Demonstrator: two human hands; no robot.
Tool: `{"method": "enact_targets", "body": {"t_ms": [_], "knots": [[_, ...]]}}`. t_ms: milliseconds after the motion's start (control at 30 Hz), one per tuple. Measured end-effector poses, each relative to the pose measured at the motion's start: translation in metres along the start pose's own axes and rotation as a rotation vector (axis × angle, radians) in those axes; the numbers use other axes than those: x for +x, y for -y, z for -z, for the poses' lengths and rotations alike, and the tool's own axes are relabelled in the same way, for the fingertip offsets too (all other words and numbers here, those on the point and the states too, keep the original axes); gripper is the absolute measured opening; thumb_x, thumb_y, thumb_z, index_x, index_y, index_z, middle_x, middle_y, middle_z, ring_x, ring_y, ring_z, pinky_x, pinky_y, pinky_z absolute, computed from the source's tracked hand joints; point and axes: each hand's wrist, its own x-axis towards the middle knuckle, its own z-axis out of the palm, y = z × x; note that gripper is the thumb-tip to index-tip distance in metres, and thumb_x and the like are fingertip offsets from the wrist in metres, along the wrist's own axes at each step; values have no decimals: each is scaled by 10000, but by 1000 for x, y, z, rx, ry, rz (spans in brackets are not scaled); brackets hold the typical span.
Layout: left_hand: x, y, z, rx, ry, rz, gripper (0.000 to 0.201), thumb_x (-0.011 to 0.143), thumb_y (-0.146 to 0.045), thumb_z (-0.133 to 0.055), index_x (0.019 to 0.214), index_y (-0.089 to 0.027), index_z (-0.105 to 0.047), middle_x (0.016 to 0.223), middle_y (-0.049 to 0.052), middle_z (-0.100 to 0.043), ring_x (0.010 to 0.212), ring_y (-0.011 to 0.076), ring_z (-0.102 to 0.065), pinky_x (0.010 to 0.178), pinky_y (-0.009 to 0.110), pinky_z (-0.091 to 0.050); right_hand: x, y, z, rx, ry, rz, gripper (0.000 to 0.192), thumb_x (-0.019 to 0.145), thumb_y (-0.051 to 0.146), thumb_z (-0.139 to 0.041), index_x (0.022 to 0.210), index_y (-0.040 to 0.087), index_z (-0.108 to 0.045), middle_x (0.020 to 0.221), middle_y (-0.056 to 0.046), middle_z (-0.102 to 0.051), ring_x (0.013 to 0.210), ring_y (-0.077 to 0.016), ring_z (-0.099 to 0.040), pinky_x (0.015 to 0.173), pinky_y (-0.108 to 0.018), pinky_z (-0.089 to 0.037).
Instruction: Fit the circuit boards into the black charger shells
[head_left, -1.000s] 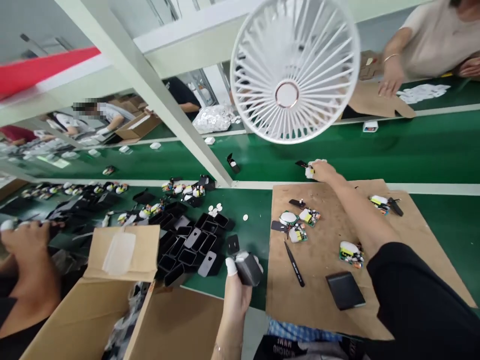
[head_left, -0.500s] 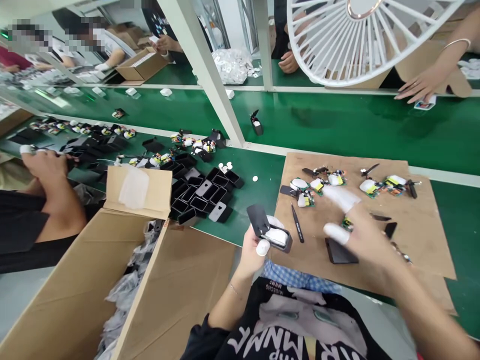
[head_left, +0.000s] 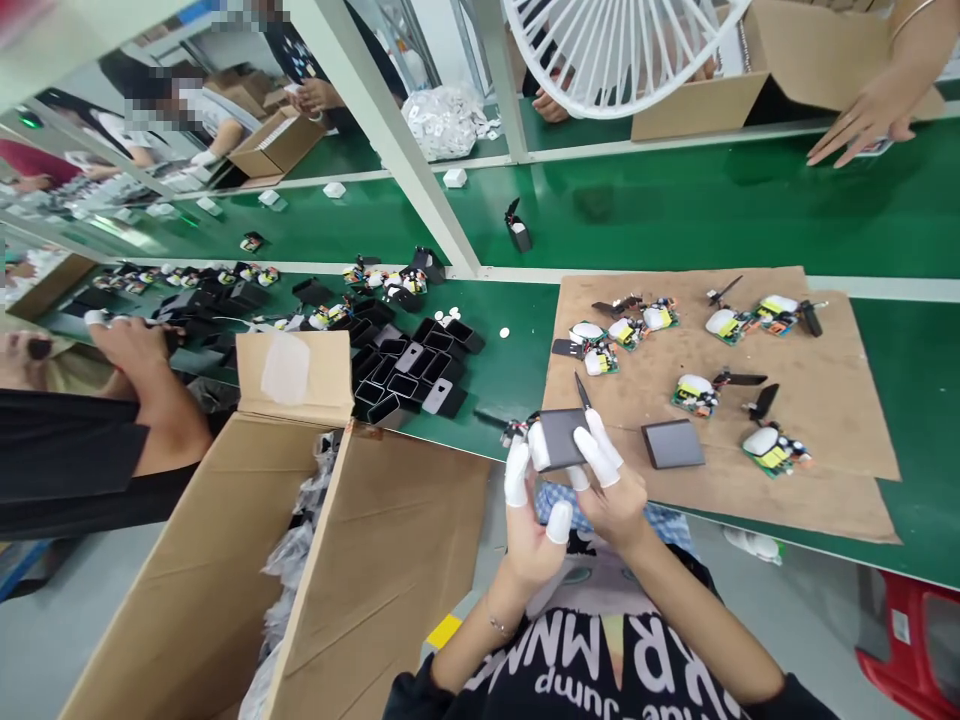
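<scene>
Right hand (head_left: 619, 500): grip clamped on dark casing (head_left: 564, 438), held over near edge of tabletop (head_left: 517, 370). Left hand (head_left: 531, 545) at electronics (head_left: 514, 430), casing's left end; closure cannot be told. Judged: casing light, stiff, slick; electronics fragile. Hold casing's broad faces.

1. Main surface on my feed is a green bench (head_left: 517, 385), with a cardboard sheet (head_left: 844, 390) laid flat over its right part.
2. On that sheet I've got circuit boards (head_left: 774, 450) scattered about, bunched thickest at the back left, plus one dark case (head_left: 673, 443) near the front edge. There's a pointed black tool (head_left: 581, 388) too, mostly hidden from me.
3. Left of the cardboard, straight on the green, I see a messy pile of black housings (head_left: 409, 372), a few white discs (head_left: 450, 317) bunched behind it, and one loner disc (head_left: 504, 333).
4. Past the white rail (head_left: 675, 283), a green strip (head_left: 637, 220) carries small white boxes (head_left: 454, 178) and a black unit (head_left: 518, 230), flap up.
</scene>
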Motion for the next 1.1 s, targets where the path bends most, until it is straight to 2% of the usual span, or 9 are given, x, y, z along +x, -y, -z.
{"method": "enact_targets", "body": {"t_ms": [133, 233, 300, 433, 600, 767, 900, 1033, 1100], "knots": [[5, -16, 3, 91, 9, 77, 688, 873, -460, -627, 1482, -253, -383, 1563, 129, -393, 1467, 304, -351, 1194, 427, -356, -8, 5, -4, 22, 22, 102, 666, 937, 101, -528, 1547, 238, -298, 1513, -137, -414, 1181, -290, -648, 832, -360, -657], [21, -26, 16, 231, -29, 63, 607, 920, -417, -576, 1479, -262, -400, 1531, 105, -451, 1426, 261, -425, 1171, 382, -389, -14, 12, -13, 61, 53, 153, 670, 939, 126, -530, 1553, 194, -274, 1546, -157, -375, 1287, -304, -563, 935, -406, -623], [32, -24, 32, 337, -35, 60, 566, 936, -378, -558, 1473, -268, -414, 1484, 96, -513, 1368, 244, -501, 1144, 378, -420, -20, 18, -18, 119, 160, 169, 712, 927, 157, -556, 1561, 153, -234, 1566, -193, -335, 1357, -334, -483, 997, -466, -580], [52, -16, 67, 767, 64, -108, 476, 938, -352, -538, 1403, -247, -522, 1410, 106, -585, 1329, 266, -542, 1123, 404, -438, -42, 25, -17, 177, 404, 57, 753, 943, 204, -507, 1575, 113, -107, 1568, -227, -327, 1418, -326, -405, 1068, -518, -508], [79, -6, 80, 1133, 151, -288, 398, 957, -355, -477, 1299, -197, -604, 1422, 160, -558, 1312, 294, -556, 1044, 395, -502, -60, 20, 6, 143, 401, -16, 670, 952, 182, -478, 1566, 148, -211, 1544, -195, -395, 1409, -324, -425, 1049, -522, -526], [103, 14, 76, 1207, 364, -262, 413, 968, -422, -404, 1078, -142, -688, 1230, 227, -665, 1076, 328, -687, 883, 428, -575, -51, 9, 27, 125, 330, -60, 660, 925, 121, -501, 1546, 192, -291, 1520, -164, -443, 1379, -312, -472, 1015, -503, -558], [106, 17, 80, 1146, 183, -382, 414, 964, -389, -431, 1246, -144, -610, 1350, 208, -598, 1220, 293, -618, 1035, 414, -501, -47, 4, 38, 136, 314, -73, 637, 919, 106, -515, 1526, 202, -345, 1503, -163, -467, 1361, -307, -496, 1017, -504, -555], [103, 20, 81, 1171, 282, -296, 351, 959, -391, -436, 993, -155, -694, 1206, 212, -682, 1057, 305, -697, 889, 403, -567, -47, 3, 42, 158, 307, -124, 628, 914, 90, -523, 1510, 229, -380, 1492, -149, -485, 1344, -304, -517, 1018, -503, -556], [102, 23, 83, 1161, 193, -308, 349, 963, -387, -428, 1012, -167, -695, 1231, 194, -677, 1089, 293, -686, 943, 411, -545, -47, 4, 43, 174, 303, -134, 625, 911, 83, -527, 1500, 246, -398, 1487, -136, -494, 1329, -303, -533, 1020, -501, -556]]}}
